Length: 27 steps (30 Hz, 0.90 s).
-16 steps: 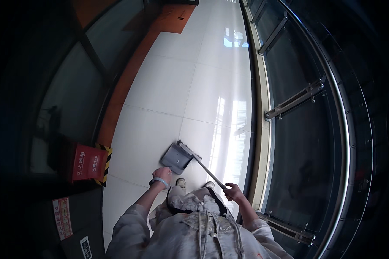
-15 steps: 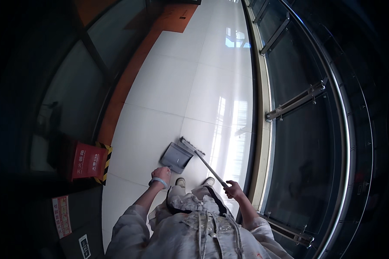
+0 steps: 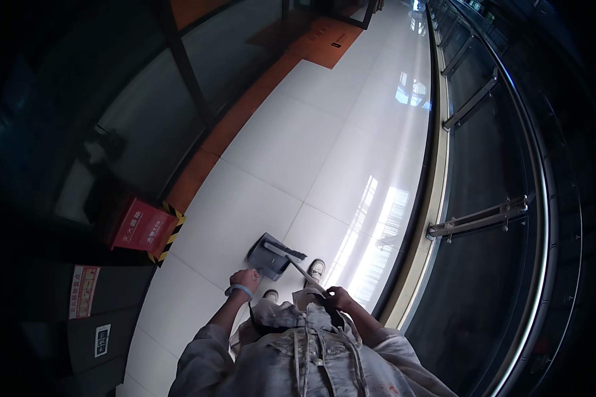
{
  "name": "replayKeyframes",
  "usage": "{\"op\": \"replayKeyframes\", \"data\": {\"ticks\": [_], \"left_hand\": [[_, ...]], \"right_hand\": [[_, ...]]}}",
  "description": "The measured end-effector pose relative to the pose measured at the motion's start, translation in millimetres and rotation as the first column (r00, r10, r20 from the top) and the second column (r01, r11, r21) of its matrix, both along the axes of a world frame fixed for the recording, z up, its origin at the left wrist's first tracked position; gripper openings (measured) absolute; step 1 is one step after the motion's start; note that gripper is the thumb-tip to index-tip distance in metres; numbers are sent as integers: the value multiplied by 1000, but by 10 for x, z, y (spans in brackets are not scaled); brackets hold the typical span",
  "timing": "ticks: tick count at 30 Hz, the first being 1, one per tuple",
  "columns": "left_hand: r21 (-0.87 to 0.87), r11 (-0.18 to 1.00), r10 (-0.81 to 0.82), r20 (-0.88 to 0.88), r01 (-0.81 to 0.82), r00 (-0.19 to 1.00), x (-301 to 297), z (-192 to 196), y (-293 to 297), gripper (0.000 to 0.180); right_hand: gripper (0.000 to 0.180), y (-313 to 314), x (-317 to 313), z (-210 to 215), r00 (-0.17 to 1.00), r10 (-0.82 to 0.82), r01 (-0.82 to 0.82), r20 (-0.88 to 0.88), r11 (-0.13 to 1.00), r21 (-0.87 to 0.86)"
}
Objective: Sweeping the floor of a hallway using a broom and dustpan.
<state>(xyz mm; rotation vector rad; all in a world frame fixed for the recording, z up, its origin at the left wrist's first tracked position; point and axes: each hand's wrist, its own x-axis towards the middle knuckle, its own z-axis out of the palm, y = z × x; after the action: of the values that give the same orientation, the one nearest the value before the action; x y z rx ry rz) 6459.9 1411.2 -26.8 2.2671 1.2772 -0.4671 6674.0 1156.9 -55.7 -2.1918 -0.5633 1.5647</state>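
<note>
Since the earlier frame, the broom [image 3: 289,255] has swung off the far right edge of the dustpan [image 3: 266,259] to lie across it as seen from above, and the right hand [image 3: 340,299] has drawn in nearer the body. The right shoe [image 3: 316,270] has come forward, ahead of the left shoe [image 3: 270,295], and the view has turned so that the floor [image 3: 278,152] slants more to the right.

The dustpan is low in front of the left shoe; whether it rests on the floor or hangs just above it, I cannot tell. Over it, the left hand [image 3: 246,280] is balled into a fist, seemingly around the dustpan's handle, most of which the fist hides. Gripping from above probably lets the dustpan be steadied without stooping.

Fingers curled, the right hand grasps the upper end of the broom's handle close to the waist. From there the handle slopes down and leftward, which brings the broom's head over the dustpan while the dark bristles stick out past its right side. Having the hands apart, one to each side, seems to leave room for the broom to swing between them.

Well to the left stands a red box [image 3: 139,225] beside a yellow-and-black striped edge [image 3: 171,238]; a metal railing [image 3: 545,218] curves along the right.
</note>
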Motion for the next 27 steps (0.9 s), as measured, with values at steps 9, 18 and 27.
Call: {"op": "replayKeyframes", "data": {"ticks": [9, 18, 27], "left_hand": [[51, 988, 145, -8, -145, 989, 504, 180, 106, 14], [158, 966, 200, 41, -204, 979, 828, 347, 455, 13], [159, 963, 214, 50, -219, 976, 1028, 249, 1269, 16]], "right_hand": [[57, -170, 1189, 333, 853, -425, 440, -303, 898, -19], [26, 452, 2007, -232, 820, -546, 546, -172, 836, -51], [12, 865, 2354, -454, 710, -683, 670, -171, 730, -134]]}}
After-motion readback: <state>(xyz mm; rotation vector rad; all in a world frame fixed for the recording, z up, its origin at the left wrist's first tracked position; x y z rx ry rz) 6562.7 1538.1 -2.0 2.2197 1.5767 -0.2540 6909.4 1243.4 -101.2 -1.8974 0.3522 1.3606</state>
